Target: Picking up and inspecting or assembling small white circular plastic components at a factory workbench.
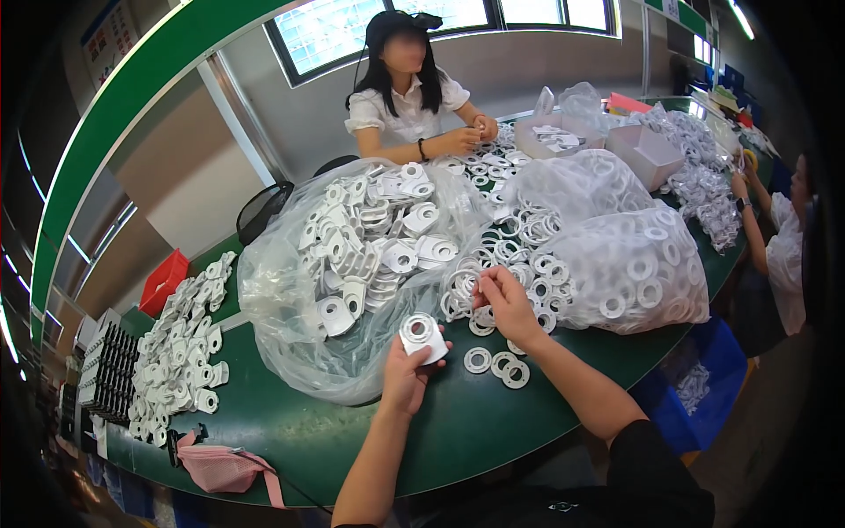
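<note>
My left hand (407, 377) grips a white plastic housing (423, 338) with a round opening, tilted up above the green table. At the near edge of a heap of flat white rings (537, 282), my right hand (503, 297) has its fingertips pinched together. Whether a ring is between them cannot be made out. A few loose rings (478, 360) lie just below that hand. To the left of the rings, an opened clear plastic bag (273, 295) holds a big pile of similar white housings (365, 233).
More white housings (180, 365) lie at left by black stacked trays (107, 374) and a red bin (165, 280). A pink pouch (222, 467) rests at the front edge. Bagged rings (629, 273) sit at right; a co-worker (409, 106) sits opposite, another person (783, 238) at far right.
</note>
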Motion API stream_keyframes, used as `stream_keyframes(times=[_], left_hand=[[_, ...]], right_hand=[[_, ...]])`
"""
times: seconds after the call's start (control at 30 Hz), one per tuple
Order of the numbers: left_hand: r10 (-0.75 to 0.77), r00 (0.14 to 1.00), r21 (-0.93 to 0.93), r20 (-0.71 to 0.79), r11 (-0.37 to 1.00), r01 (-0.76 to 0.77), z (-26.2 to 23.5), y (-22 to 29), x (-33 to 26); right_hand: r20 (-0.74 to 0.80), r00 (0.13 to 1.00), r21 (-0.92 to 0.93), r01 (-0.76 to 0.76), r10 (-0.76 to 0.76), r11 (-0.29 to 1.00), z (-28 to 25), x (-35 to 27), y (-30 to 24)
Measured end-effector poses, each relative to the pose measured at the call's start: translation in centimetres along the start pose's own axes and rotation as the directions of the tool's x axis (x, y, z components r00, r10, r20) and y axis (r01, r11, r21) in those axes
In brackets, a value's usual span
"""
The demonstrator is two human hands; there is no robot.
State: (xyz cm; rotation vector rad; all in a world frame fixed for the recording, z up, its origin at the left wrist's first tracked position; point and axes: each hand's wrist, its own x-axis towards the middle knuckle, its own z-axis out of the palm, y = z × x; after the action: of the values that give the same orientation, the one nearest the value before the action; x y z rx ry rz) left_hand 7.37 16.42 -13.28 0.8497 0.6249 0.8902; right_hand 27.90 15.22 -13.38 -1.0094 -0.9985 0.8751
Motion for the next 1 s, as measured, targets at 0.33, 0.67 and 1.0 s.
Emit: stream_keyframes(times=[0.33, 0.67, 1.0], left_hand=[[-0.085, 0.994, 0.04, 0.066, 0.996, 0.082, 1.3, -0.9, -0.5], [-0.066, 0.994, 0.008, 0.084, 0.998, 0.065, 1.2, -1.0, -0.4], [-0.108, 0.977, 0.132, 0.186, 0.988, 0.084, 1.8, -1.5, -1.1]], right_hand=[[-0.258, 0.916, -0.142, 0.28, -0.308, 0.95, -1.1, 1.6, 0.6], [-0.09, 0.99, 0.316, -0.072, 0.106, 0.946, -0.9, 0.9, -0.9], [0.321, 0.942, -0.361, 0.218, -0.098, 0.907, 0.7, -0.8, -2.2]])
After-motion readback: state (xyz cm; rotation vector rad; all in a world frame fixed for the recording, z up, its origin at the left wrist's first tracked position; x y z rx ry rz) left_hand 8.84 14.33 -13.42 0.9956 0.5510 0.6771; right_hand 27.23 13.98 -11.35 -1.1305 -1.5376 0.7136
